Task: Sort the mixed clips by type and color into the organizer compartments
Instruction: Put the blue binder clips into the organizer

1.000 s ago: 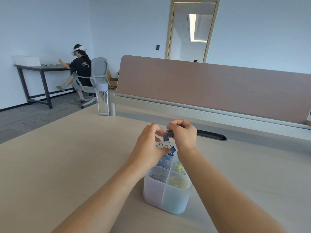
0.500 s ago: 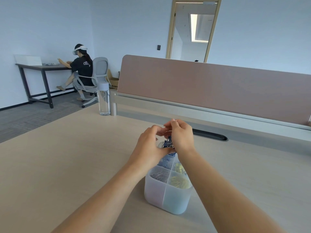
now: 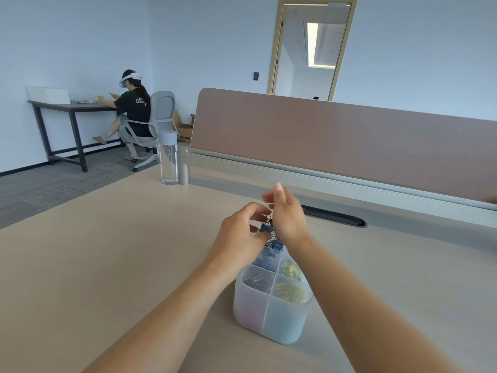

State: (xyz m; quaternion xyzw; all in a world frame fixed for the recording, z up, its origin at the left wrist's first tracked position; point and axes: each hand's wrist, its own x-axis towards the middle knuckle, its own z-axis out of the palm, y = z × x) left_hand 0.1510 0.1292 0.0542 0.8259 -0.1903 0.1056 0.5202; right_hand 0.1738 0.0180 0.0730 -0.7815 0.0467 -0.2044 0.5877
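Observation:
A translucent four-compartment organizer (image 3: 271, 316) stands on the desk in front of me. Its far-left compartment is heaped with blue binder clips (image 3: 270, 254). Yellow binder clips (image 3: 291, 269) fill the far-right one, yellow paper clips (image 3: 291, 292) the near-right, and silver paper clips (image 3: 256, 281) the near-left. My left hand (image 3: 240, 235) is over the far-left compartment, its curled fingers and thumb pinching a blue binder clip (image 3: 265, 226) at the top of the heap. My right hand (image 3: 287, 214) is just beside it, fingers lifted and straightened, holding nothing that I can see.
A clear water bottle (image 3: 169, 157) stands at the desk's far left corner, beside a brown divider panel (image 3: 336, 141). A dark cable slot (image 3: 333, 216) lies behind my hands. Another person sits at a far table (image 3: 72, 106) on the left.
Both hands held a blue binder clip above the organizer, then lowered it onto the blue heap. My right hand's fingers have now let go and straightened upward.

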